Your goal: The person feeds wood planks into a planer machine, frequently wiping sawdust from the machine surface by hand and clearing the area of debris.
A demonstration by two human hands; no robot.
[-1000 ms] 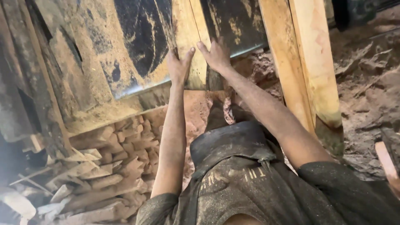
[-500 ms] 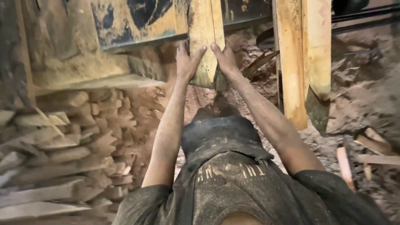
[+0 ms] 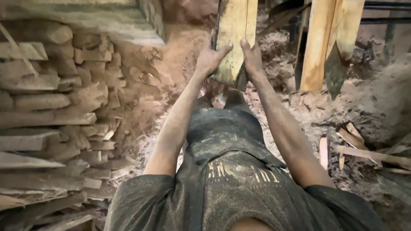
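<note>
Woodyard ground, stacked offcuts, 1 plank held in 2 hands

Ground (image 3: 171, 72): reddish earth and sawdust, spread across the whole view, heaped higher at the right edge.

Woodpile (image 3: 51, 128): rough split offcuts stacked in uneven layers along the left side, ends facing inward, dusted with the same red sawdust.

Posts (image 3: 329, 42): 2 pale upright timbers at upper right, standing close together, well apart from the hands.

Plank (image 3: 233, 38): pale yellow board, upright and slightly tilted, running out of the top of the view. Its lower end hangs in front of the person's body, above the ground and between the 2 hands.

Scraps (image 3: 355, 145): thin broken strips of wood lying loose on the ground at the right.

Left hand (image 3: 209, 57): pressed flat against the plank's left edge near its lower end, thumb laid across the front face, fingers wrapped behind and hidden.

Right hand (image 3: 252, 60): closed on the plank's right edge at the same height, thumb up along the front face, just beside the left thumb.
</note>
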